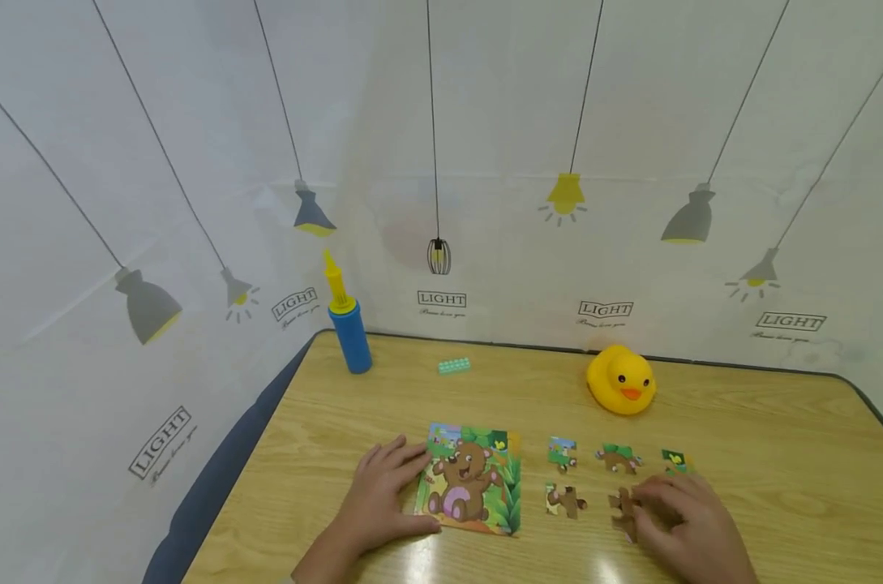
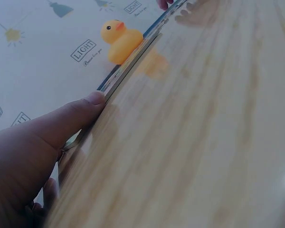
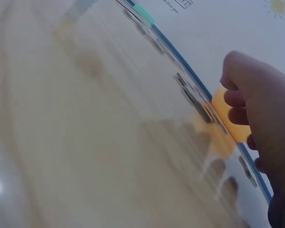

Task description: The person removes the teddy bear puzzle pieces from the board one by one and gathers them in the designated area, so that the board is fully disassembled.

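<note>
A square bear picture board (image 1: 465, 487) lies flat on the wooden table (image 1: 324, 454). My left hand (image 1: 384, 495) rests at its left side, fingers spread at the upper edge and the thumb along the lower edge; the left wrist view shows the thumb (image 2: 80, 111) against the rim. Several jigsaw pieces lie to the right: a blue-and-green piece (image 1: 562, 453), a bear-ear piece (image 1: 619, 457) and a brown piece (image 1: 565, 500) among them. My right hand (image 1: 692, 523), fingers loosely bent, is over another brown piece (image 1: 622, 513) and partly covers it.
A yellow rubber duck (image 1: 622, 380) sits behind the pieces. At the back left stands a blue pump with a yellow nozzle (image 1: 349, 332), and a mint studded brick (image 1: 454, 366) lies near the rear edge. A white lamp-printed curtain (image 1: 499, 243) hangs behind the table.
</note>
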A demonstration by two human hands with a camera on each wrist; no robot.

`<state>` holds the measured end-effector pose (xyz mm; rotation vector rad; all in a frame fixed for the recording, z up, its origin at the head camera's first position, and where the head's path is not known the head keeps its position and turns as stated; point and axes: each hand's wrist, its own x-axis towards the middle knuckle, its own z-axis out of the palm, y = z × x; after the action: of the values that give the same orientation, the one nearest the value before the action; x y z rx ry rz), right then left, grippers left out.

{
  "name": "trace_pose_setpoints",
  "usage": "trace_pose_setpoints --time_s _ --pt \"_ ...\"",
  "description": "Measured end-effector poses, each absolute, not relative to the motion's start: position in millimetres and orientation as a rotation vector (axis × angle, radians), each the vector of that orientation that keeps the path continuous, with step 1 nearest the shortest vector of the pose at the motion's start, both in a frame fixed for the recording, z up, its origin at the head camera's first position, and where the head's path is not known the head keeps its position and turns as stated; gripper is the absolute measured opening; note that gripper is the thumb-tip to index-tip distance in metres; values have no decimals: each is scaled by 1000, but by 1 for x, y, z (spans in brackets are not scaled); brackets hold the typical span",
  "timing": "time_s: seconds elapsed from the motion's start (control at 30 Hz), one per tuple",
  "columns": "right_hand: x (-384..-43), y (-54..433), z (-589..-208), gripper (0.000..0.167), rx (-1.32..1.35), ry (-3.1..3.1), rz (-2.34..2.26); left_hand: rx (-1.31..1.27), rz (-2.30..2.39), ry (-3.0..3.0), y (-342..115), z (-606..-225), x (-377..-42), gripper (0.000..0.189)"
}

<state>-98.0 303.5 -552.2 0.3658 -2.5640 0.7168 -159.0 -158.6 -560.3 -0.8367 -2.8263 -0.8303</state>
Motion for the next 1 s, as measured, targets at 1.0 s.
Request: trace_pose_setpoints --time_s 1.0 --pt "-135 176 -555 47 600 -2632 593 -845 -823 -2838 -159 -562 -161 105"
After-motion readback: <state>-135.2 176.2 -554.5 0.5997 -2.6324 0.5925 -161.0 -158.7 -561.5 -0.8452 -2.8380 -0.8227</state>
